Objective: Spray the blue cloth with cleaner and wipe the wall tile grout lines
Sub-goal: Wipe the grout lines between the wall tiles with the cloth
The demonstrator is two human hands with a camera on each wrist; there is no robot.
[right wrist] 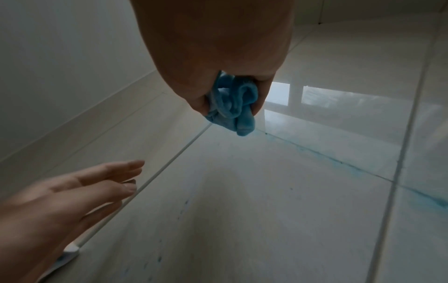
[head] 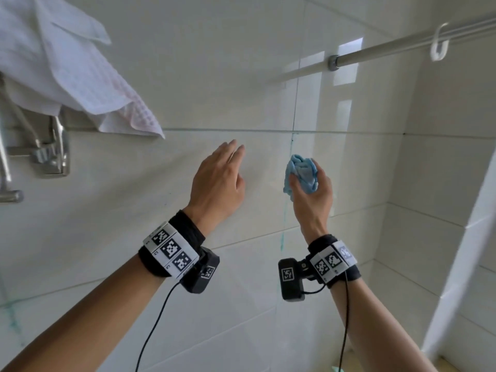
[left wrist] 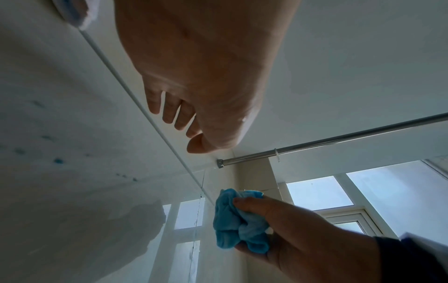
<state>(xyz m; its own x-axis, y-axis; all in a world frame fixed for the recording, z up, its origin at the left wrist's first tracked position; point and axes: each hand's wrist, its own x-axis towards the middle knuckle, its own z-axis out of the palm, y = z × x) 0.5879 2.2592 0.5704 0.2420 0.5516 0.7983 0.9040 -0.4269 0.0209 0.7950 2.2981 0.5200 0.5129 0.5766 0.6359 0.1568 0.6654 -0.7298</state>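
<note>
Wall of pale glossy tiles fills the head view, meeting a side wall at the right corner. Grout lines cross it; the upright grout line beside the cloth carries blue-green staining, and more such staining shows along the joints in the right wrist view. A white towel hangs over a metal rack at upper left. A metal rod runs from the wall toward upper right with a white hook on it. Window panes show as reflections in the tiles.

The left hand lies against the tile, fingers straight and together, holding nothing. The right hand has its grip closed around a bunched blue cloth, thumb and fingers curled about it, the cloth at or just off the stained upright grout line; contact cannot be told. Both wrists wear black bands with marker tags and small cameras.
</note>
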